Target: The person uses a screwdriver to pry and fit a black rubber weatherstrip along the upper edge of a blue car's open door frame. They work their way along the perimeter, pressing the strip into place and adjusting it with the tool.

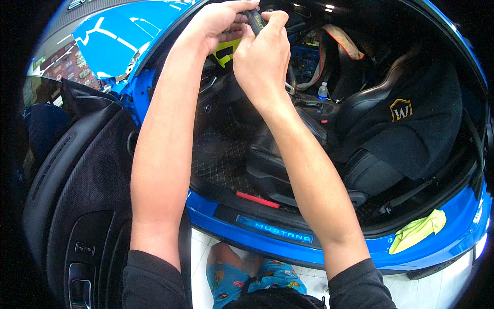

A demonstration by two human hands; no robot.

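Both my arms reach up into the open doorway of a blue car. My right hand [263, 62] is closed around a black tool handle [255, 21] with yellow markings; its working end is out of sight at the top edge. Close against the tool's far end, my left hand [213, 26] has its thumb stretched across the top and its fingers bent in. What those fingers grip is hidden. Just below my left hand, a bright yellow-green piece [225, 52] shows inside the car.
The open door [82, 180] stands at left. A red strip [258, 200] lies along the blue sill [350, 257], and a yellow-green cloth [419, 232] rests farther right. A black cover [417, 131] drapes the seat. A water bottle [322, 91] stands in the console.
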